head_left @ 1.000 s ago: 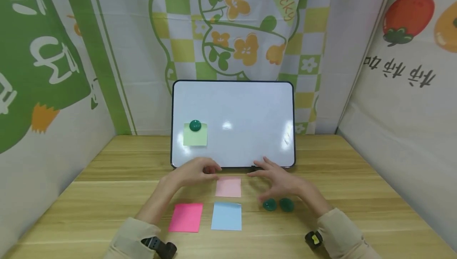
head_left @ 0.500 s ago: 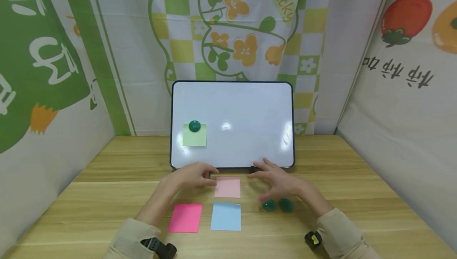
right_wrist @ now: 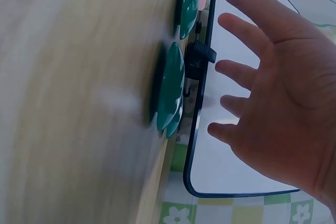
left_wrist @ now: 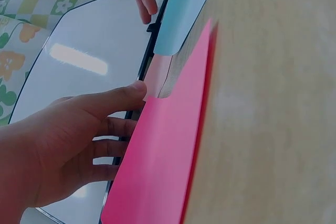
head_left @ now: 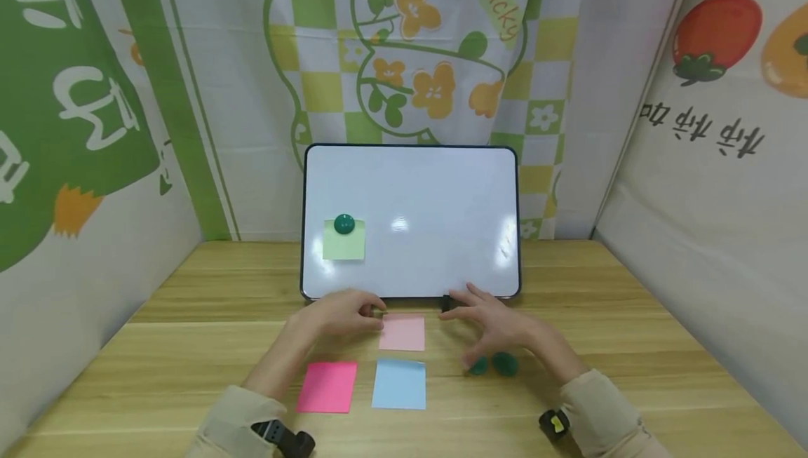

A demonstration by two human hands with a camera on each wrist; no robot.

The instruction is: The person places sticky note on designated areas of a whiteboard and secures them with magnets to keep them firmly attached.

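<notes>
My left hand (head_left: 344, 314) is at the upper left corner of a light pink sticky note (head_left: 402, 334) on the table. Its thumb is at the note's left edge in the left wrist view, with a gap between thumb and fingers. My right hand (head_left: 495, 321) hovers with spread fingers near the whiteboard's bottom edge. In the head view its thumb overlaps one green magnet (head_left: 480, 367); a second magnet (head_left: 505, 365) lies beside it. In the right wrist view, that hand holds nothing. A bright pink note (head_left: 327, 388) and a blue note (head_left: 399, 384) lie nearer me.
A whiteboard (head_left: 442, 219) stands at the back, carrying a light green note (head_left: 344, 247) under a round green magnet (head_left: 344, 224). A small black clip (head_left: 447, 301) sits at its lower edge. Printed curtains surround the wooden table (head_left: 189, 346).
My left hand has dropped slightly toward the light pink note's corner. The right thumb has shifted down over the nearer magnet. The notes and whiteboard keep their places.
</notes>
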